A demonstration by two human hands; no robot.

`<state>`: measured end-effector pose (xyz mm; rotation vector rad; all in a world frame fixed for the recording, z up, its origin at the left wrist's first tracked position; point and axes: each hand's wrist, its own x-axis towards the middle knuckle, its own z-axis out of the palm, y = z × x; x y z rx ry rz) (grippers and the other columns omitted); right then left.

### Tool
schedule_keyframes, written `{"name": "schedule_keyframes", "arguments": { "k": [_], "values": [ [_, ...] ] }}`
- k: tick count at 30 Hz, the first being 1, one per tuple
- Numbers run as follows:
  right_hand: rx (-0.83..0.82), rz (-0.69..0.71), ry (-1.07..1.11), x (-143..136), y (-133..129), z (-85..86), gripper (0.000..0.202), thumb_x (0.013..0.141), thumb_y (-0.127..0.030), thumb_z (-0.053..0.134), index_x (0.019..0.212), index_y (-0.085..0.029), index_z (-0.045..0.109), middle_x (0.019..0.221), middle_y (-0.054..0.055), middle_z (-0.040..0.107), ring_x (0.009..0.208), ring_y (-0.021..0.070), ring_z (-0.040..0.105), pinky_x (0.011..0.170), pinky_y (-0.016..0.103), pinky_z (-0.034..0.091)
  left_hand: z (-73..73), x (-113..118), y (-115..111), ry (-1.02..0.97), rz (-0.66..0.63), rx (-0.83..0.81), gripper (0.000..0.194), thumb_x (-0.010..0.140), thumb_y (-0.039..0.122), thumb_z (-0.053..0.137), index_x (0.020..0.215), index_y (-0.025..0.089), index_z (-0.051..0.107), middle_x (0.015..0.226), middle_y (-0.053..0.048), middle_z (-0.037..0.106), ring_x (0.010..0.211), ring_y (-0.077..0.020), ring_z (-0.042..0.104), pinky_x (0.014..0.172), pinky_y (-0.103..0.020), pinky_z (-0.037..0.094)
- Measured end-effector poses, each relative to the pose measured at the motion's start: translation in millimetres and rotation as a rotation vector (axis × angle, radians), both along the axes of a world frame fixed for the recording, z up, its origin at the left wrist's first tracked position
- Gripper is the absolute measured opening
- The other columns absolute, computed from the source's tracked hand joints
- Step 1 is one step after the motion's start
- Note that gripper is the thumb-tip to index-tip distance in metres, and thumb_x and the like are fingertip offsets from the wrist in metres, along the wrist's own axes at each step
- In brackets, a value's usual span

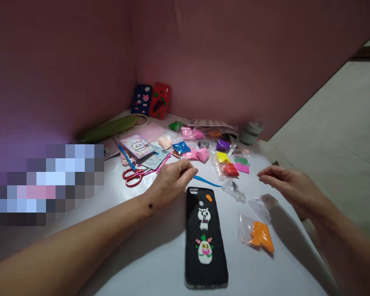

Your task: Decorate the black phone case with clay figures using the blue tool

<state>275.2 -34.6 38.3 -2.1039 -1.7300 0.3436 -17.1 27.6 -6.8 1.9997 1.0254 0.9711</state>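
Observation:
A black phone case [203, 271] lies face down in front of me, with a white cat-like clay figure, a white figure with green and pink parts, and a small orange piece on it. Just above its top left corner is my left hand [174, 179], thumb pressed to the fingers; anything pinched there is hidden. A thin blue tool [208, 181] runs out from beside those fingertips, and I cannot tell whether they grip it. Off to the right, my right hand [285, 183] hovers with fingertips together; their contents are too small to make out. An orange clay packet [262, 235] lies below it.
Red-handled scissors [133, 177], a blue pen [127, 157] and cards [137, 146] lie left. Several colourful clay packets [223, 157] spread behind. A small jar [251, 132] stands at the back right. Two decorated cases [159, 100] lean against the pink wall [203, 61].

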Motion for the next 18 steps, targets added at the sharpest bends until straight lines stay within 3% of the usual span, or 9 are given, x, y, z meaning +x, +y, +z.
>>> {"name": "schedule_keyframes", "arguments": {
  "k": [3,6,10,13,18],
  "values": [
    [-0.018,0.029,-0.018,-1,11,-1.7,0.028,0.080,-0.043,0.052,0.077,-0.020,0.068,0.076,0.006,0.070,0.073,0.0221,0.063,0.064,0.032,0.047,-2.2,0,3,0.016,0.001,0.046,0.022,0.085,0.024,0.050,0.065,0.016,0.052,0.056,0.006,0.044,0.054,-0.0078,0.039,0.054,-0.021,0.031],
    [-0.063,0.112,-0.044,-13,15,-14.3,0.028,0.078,-0.045,0.056,0.079,-0.020,0.068,0.077,0.006,0.070,0.068,0.0211,0.063,0.060,0.031,0.047,-5.5,0,3,0.031,-0.004,0.089,0.020,0.084,0.023,0.050,0.067,0.016,0.055,0.057,0.005,0.048,0.055,-0.0082,0.042,0.056,-0.022,0.032],
    [-0.043,0.179,-0.133,-33,16,-38.9,0.029,0.069,-0.041,0.069,0.087,-0.019,0.069,0.093,0.011,0.070,0.087,0.0284,0.063,0.072,0.037,0.047,-10.8,1,4,0.041,-0.007,0.115,0.019,0.084,0.023,0.051,0.067,0.016,0.056,0.057,0.004,0.051,0.055,-0.0086,0.043,0.056,-0.022,0.032],
    [0.001,0.189,-0.179,-39,17,-51.6,0.021,0.074,-0.030,0.062,0.088,-0.018,0.070,0.095,0.013,0.069,0.091,0.0312,0.062,0.078,0.043,0.046,-12.9,2,4,0.041,-0.017,0.109,0.019,0.084,0.023,0.051,0.067,0.016,0.056,0.058,0.004,0.051,0.055,-0.0087,0.044,0.057,-0.023,0.033],
    [0.127,0.241,-0.153,-36,7,-44.2,0.023,0.078,-0.022,0.053,0.094,-0.017,0.068,0.095,0.012,0.070,0.086,0.0270,0.065,0.076,0.040,0.050,-6.2,2,-1,0.022,-0.050,0.060,0.021,0.085,0.024,0.051,0.067,0.016,0.055,0.060,0.003,0.053,0.058,-0.0087,0.045,0.058,-0.022,0.035]
  ]
}}
